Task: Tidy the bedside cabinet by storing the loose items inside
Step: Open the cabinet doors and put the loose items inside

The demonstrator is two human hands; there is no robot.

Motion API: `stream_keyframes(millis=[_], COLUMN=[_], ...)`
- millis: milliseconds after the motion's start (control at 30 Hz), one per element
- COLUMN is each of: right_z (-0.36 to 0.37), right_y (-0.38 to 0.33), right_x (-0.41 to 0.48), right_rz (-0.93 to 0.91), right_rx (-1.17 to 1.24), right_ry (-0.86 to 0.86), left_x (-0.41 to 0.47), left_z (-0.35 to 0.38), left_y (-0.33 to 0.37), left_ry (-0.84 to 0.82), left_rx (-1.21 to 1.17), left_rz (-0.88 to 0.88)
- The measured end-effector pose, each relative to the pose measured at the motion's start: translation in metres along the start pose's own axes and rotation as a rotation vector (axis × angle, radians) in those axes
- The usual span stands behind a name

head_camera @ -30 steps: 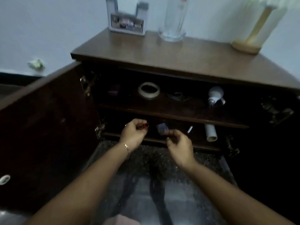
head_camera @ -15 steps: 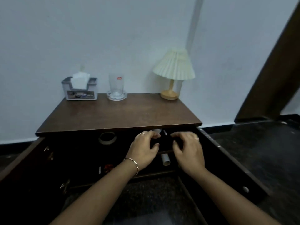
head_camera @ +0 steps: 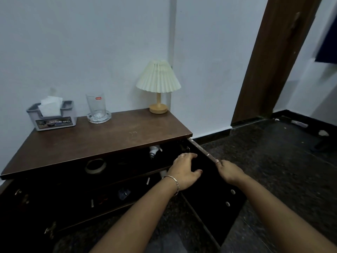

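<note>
1. Right fingers [head_camera: 218,163] are curling over the top edge of the open right door [head_camera: 215,190], pinching it; the right hand [head_camera: 230,172] is sitting at 3 o'clock of the left one.
2. Left fingers [head_camera: 189,155] are spreading loosely in front of the dark inside face of that door, thumb apart from the rest; the left hand [head_camera: 184,170] is holding nothing, and whether it is touching the door I cannot tell. A bracelet [head_camera: 174,181] is circling that wrist.
3. The cabinet [head_camera: 102,141] is standing with both doors swung open, running from 9 o'clock to the centre.
4. On the upper shelf, a tape roll [head_camera: 95,166] is lying at 9 o'clock of the left hand, and a bulb [head_camera: 154,152] is showing at its 11 o'clock, just under the top.
5. On the lower shelf, small items [head_camera: 124,193] are lying at 8 o'clock of the left hand, too dim to name.
6. On top, a tissue box [head_camera: 52,117], a glass [head_camera: 96,108] and a lamp [head_camera: 158,79] are standing along the wall, from 10 to 12 o'clock.
</note>
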State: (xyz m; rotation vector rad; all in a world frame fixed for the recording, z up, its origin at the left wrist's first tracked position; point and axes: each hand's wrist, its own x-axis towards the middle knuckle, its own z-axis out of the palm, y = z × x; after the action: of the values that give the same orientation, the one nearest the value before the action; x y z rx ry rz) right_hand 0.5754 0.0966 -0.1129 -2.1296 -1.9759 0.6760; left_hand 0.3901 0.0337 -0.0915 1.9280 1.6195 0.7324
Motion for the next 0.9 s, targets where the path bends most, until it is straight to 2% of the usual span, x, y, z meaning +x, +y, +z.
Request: stream_keyframes(millis=[100,200,333,533,733,900], right_z=[0.002,-0.002,-0.004,0.024,0.055,0.08], right_y=[-0.005,-0.013,-0.036,-0.081,-0.128,-0.162], right_x=[0.003,-0.003,-0.02,-0.036,-0.032,-0.017], right_rz=[0.028,0.067,0.096,0.092,0.123,0.144], right_rx=[0.164,0.274,0.38,0.64,0.84,0.96], right_ry=[-0.054,-0.117,-0.288,-0.493,-0.525,-0.486], left_x=[-0.003,-0.013,-0.027,-0.042,-0.05,-0.047], left_z=[0.0,-0.001,-0.002,-0.013,-0.041,-0.054], left_y=[0.003,0.0,-0.017,-0.044,-0.095,-0.152], left_ry=[-0.067,-0.197,-0.336,-0.367,-0.154,0.193], left_rx=[-0.007,-0.159,-0.282,-0.353,-0.429,-0.504], left_rz=[-0.035,-0.118,-0.202,-0.243,-0.381,-0.482])
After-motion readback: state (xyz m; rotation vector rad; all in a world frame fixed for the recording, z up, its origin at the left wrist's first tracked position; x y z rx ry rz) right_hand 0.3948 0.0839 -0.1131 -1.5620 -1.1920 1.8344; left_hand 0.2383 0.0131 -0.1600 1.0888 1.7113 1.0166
